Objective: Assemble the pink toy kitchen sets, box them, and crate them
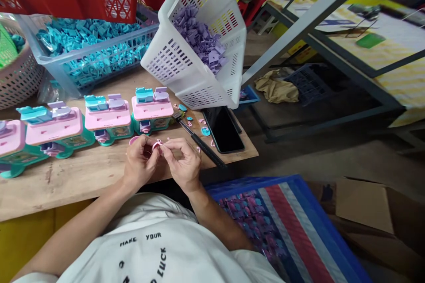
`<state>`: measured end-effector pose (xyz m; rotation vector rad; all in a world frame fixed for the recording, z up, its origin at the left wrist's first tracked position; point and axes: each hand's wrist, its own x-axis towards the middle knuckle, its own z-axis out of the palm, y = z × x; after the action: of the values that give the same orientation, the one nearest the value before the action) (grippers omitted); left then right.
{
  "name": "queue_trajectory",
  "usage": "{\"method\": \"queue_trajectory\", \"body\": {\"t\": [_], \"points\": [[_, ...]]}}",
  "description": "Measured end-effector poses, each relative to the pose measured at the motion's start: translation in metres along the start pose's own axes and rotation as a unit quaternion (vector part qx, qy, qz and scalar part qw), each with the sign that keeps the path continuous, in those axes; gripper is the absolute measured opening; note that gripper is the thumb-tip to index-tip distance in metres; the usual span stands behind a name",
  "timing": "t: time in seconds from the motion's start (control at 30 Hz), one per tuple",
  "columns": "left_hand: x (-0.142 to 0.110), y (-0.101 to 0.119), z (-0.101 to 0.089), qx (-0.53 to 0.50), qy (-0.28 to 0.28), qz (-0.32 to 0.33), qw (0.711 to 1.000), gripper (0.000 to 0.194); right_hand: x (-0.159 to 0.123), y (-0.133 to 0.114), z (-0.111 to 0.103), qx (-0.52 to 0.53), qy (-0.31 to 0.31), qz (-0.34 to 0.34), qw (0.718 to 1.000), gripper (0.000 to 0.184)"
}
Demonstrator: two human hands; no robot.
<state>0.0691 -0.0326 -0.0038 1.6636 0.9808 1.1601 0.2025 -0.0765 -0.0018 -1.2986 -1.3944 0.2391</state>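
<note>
Left hand (140, 159) and right hand (182, 162) both pinch a small pink piece (157, 144); light, even fingertip pressure should prevent slipping.

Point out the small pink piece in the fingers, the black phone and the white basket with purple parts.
Small pink piece (157, 144): head view, on its visible curved part.
Black phone (225, 130): head view, middle of its dark screen.
White basket (194, 75): head view, on its outer wall.

dark floor (299, 152) | wooden worktable (76, 179) | metal-framed table (352, 70), yellow-striped cover (400, 43) | dim light
</note>
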Motion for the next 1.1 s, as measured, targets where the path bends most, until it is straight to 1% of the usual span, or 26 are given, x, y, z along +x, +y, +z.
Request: {"method": "queue_trajectory", "body": {"t": [0.13, 0.27, 0.47, 0.53, 0.63, 0.73, 0.8, 0.87, 0.93, 0.97, 1.03, 1.1], "points": [[-0.001, -0.002, 0.001, 0.018, 0.005, 0.000, 1.000, 0.013, -0.003, 0.000, 0.002, -0.008, 0.013, 0.005, 1.000, 0.012], [-0.002, -0.005, 0.002, 0.018, 0.002, -0.007, 1.000, 0.013, -0.006, 0.002, 0.006, 0.020, 0.020, 0.025, 0.999, 0.011], [-0.004, -0.006, 0.002, 0.026, 0.000, 0.006, 1.000, 0.011, -0.010, 0.006, 0.011, 0.052, 0.017, 0.041, 0.998, 0.009], [-0.005, -0.007, 0.002, 0.052, 0.003, 0.034, 0.998, 0.009, -0.010, 0.005, 0.010, 0.050, 0.015, 0.039, 0.998, 0.009], [-0.005, -0.009, 0.001, 0.128, 0.005, 0.110, 0.986, 0.006, -0.009, 0.002, 0.007, 0.025, 0.012, 0.014, 1.000, 0.010], [-0.006, -0.011, 0.000, 0.210, 0.004, 0.204, 0.956, 0.008, -0.008, -0.002, 0.004, -0.008, 0.011, -0.011, 1.000, 0.012], [-0.006, -0.011, 0.000, 0.250, 0.012, 0.258, 0.933, 0.011, -0.008, -0.003, 0.005, -0.010, 0.015, -0.011, 1.000, 0.012], [-0.006, -0.011, 0.000, 0.279, 0.022, 0.287, 0.916, 0.012, -0.009, -0.002, 0.008, 0.007, 0.018, -0.001, 1.000, 0.013], [-0.005, -0.011, 0.000, 0.294, 0.027, 0.286, 0.912, 0.011, -0.009, 0.001, 0.011, 0.023, 0.017, 0.020, 0.999, 0.016], [-0.005, -0.011, 0.001, 0.292, 0.026, 0.276, 0.915, 0.011, -0.010, 0.002, 0.012, 0.029, 0.015, 0.032, 0.999, 0.018], [-0.006, -0.012, 0.002, 0.261, 0.020, 0.236, 0.936, 0.010, -0.012, 0.004, 0.013, 0.033, 0.009, 0.054, 0.998, 0.019], [-0.006, -0.009, 0.003, 0.196, 0.026, 0.163, 0.967, 0.008, -0.015, 0.006, 0.010, 0.028, 0.004, 0.051, 0.998, 0.015]]}}
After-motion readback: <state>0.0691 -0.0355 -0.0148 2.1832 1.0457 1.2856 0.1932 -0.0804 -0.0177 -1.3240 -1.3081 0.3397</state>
